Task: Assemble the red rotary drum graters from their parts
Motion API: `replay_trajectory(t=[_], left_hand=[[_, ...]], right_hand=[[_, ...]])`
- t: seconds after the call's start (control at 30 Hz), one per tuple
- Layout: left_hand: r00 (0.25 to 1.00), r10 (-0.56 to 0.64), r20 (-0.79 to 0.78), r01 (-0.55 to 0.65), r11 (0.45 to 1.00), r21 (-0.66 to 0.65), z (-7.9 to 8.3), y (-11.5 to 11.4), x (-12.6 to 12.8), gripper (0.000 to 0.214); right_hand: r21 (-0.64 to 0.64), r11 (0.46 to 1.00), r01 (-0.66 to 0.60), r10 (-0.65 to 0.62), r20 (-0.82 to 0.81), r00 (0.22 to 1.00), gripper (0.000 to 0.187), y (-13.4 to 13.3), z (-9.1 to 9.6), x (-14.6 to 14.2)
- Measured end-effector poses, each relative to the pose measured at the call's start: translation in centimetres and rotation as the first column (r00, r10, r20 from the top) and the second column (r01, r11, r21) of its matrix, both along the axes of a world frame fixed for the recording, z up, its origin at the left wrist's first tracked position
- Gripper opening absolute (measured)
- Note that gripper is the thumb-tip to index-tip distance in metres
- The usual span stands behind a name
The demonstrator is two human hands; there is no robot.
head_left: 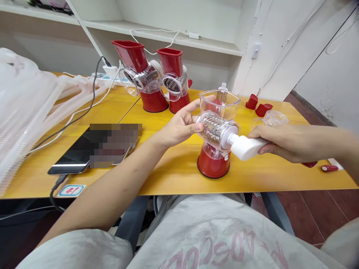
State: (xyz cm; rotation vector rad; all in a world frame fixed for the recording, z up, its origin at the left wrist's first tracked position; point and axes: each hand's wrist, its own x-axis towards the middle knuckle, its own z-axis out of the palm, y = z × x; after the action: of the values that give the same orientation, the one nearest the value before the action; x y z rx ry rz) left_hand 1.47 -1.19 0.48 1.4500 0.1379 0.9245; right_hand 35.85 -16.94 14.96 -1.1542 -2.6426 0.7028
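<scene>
The rotary grater [215,138] stands upright on the desk [168,172], drum axis level, pointing to your right. Your left hand [179,129] clasps its clear housing; your right hand [280,142] has its fingers clenched round the white crank [246,147].

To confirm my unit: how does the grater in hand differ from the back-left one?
The near grater has a clear hopper; the back-left grater has a red one. The near grater carries a white crank, gripped by the right hand, with the left hand steadying it; the back-left grater stands untouched, no crank visible. Both have red bases and metal drums.
</scene>
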Motion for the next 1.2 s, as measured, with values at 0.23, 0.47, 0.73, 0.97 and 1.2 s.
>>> replay_trajectory(t=[0.23,0.47,0.73,0.97,1.2], left_hand=[[0.994,0.1,0.038,-0.1,0.995,0.0,-0.4,-0.1,0.6,0.111],[0.984,0.172,0.049,-0.172,0.985,-0.013,0.8,-1.4,0.9,0.131],[0.96,0.258,0.108,-0.258,0.966,-0.018,1.0,-3.7,1.8,0.137],[0.882,0.383,0.274,-0.431,0.89,0.145,2.3,-7.7,2.5,0.098],[0.816,0.485,0.315,-0.562,0.794,0.233,1.6,-10.1,3.3,0.071]], right_hand=[[-0.161,0.967,-0.198,0.083,-0.535,0.841,0.021,2.9,-7.0,1.1],[-0.414,0.853,-0.318,-0.135,-0.763,0.632,0.037,2.8,-9.7,-0.1],[-0.496,0.796,-0.348,-0.33,-0.837,0.437,0.04,1.6,-12.2,-0.8],[-0.412,0.699,-0.584,-0.326,-0.911,0.252,0.014,1.2,-13.6,-1.7],[-0.51,0.705,-0.493,-0.451,-0.859,0.244,0.029,0.8,-14.3,-1.9]])
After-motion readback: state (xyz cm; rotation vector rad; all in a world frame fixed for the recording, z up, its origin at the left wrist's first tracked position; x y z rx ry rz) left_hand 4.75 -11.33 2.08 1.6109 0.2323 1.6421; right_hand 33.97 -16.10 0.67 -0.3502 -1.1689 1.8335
